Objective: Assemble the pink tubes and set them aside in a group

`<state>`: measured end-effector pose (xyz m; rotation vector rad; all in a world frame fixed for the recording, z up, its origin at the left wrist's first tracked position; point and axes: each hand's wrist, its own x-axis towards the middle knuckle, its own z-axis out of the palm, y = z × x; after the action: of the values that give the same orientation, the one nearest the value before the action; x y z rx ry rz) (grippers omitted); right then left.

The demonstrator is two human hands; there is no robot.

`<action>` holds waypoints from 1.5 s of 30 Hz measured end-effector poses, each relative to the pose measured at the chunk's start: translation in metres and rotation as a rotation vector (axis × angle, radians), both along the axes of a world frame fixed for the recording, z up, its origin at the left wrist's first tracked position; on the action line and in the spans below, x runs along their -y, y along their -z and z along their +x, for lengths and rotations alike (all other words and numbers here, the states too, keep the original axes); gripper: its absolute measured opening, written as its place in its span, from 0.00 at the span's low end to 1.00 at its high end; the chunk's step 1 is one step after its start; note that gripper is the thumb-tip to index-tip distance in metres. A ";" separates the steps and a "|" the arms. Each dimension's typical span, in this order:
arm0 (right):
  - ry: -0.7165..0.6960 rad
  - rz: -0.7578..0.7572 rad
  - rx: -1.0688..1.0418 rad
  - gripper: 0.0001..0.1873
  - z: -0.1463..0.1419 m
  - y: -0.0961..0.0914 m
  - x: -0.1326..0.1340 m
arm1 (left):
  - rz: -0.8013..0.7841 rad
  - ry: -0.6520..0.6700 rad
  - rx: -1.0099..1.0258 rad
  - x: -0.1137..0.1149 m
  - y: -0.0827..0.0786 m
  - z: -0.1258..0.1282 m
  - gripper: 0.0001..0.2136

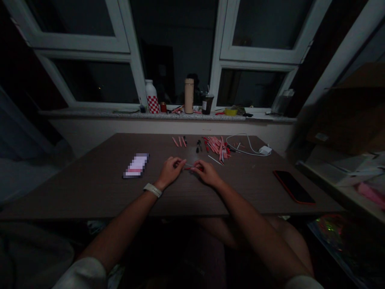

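Over the middle of the desk, my left hand (172, 169) and my right hand (207, 171) are close together, fingers pinched. A thin, pale pen piece (189, 165) with some red by it spans the short gap between my fingertips. It looks like a refill or slim barrel, but the dim light hides which. Just beyond my right hand lies a heap of pink and red pen parts (217, 146), with a thin white stick (215, 160) before it. Small black pen parts (198, 147) lie left of the heap, and several pink pens (179, 141) sit further left.
A phone with a lit screen (136, 165) lies left of my hands; a dark tablet or phone with a red edge (293, 187) lies right. A white charger (265, 150) and its cable are at the back right. Bottles, including a beige one (189, 96), stand on the windowsill (126, 115).
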<state>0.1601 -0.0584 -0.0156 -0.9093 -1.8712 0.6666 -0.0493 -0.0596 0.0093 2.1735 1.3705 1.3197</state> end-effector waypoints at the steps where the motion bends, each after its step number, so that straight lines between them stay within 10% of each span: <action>1: -0.002 0.003 0.006 0.13 0.000 0.000 0.000 | 0.008 0.003 -0.025 0.000 0.000 -0.001 0.17; 45: 0.023 0.097 0.146 0.15 0.003 0.003 -0.003 | -0.064 0.118 -0.063 0.000 0.004 0.001 0.15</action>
<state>0.1635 -0.0550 -0.0183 -0.9360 -2.0006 0.5016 -0.0483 -0.0600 0.0056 2.2329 1.2664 1.1588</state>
